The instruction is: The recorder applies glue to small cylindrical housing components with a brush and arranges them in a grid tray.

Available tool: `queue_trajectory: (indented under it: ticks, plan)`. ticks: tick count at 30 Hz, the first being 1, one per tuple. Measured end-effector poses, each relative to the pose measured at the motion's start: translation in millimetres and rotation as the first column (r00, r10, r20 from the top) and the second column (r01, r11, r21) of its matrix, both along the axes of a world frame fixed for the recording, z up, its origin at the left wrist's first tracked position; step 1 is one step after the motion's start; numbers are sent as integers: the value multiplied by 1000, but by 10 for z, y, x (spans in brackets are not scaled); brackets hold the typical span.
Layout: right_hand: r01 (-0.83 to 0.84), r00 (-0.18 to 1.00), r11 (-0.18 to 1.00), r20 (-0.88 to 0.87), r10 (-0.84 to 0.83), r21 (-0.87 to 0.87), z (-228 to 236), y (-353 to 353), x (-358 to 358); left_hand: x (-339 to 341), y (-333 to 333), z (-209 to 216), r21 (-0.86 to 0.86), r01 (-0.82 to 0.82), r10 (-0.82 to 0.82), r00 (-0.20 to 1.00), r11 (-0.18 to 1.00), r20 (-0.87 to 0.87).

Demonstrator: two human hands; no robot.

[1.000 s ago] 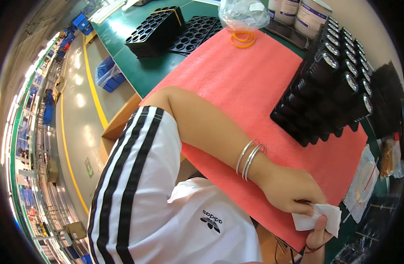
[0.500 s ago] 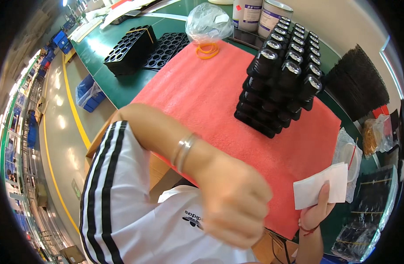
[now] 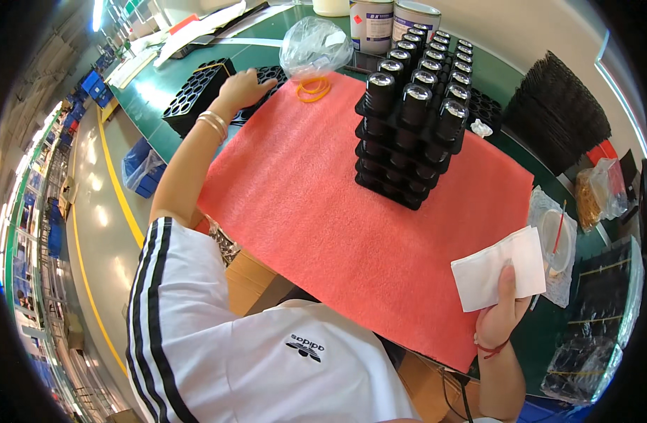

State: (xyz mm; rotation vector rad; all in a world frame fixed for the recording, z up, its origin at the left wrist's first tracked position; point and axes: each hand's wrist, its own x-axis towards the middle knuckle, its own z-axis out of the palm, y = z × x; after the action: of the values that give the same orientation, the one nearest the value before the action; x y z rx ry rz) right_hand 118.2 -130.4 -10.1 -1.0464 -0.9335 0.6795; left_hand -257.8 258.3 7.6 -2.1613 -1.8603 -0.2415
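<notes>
My left hand [image 3: 243, 89], with bangles on the wrist, reaches far out to the left and rests its fingers on an empty black cell tray [image 3: 196, 95] at the mat's far corner. My right hand [image 3: 502, 314] holds a folded white cloth [image 3: 498, 268] at the near right edge of the red foam mat [image 3: 316, 197]. A tall stack of black trays filled with dark cylinders with shiny caps [image 3: 411, 120] stands on the mat between the hands, nearer the far side.
Orange rubber bands [image 3: 313, 88] and a clear plastic bag [image 3: 315, 44] lie at the mat's far edge. Two cans [image 3: 392, 20] stand behind. A pile of black trays [image 3: 559, 120] sits far right. Bags of small parts [image 3: 556, 240] lie right. A cardboard box [image 3: 256, 278] is below the table.
My left hand left the cloth, swung across the mat and reached the black tray at far left. The right hand now holds the cloth alone. The view tilted toward the table.
</notes>
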Motion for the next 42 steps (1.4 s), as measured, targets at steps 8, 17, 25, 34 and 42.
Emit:
queue_trajectory:
  ticks: [8,17,25,34,42]
  plan:
    - [-28,997,999,74,30,-29,12,-63,13,-33,277,4,-308,-21,2,998,951,-63]
    - [-50,994,996,97,57,-75,117,-32,-4,154,-178,787,119,-120,148,953,986,-266]
    - [-99,995,994,-15,99,-40,169,-36,-40,315,-755,2179,399,568,-428,816,720,-388]
    - [-101,995,992,0,101,-76,158,-8,-6,1758,-1283,2104,55,583,-347,403,811,847]
    - [-85,994,993,63,91,-80,166,-10,-2,1911,-1128,1736,-153,633,-295,543,758,786]
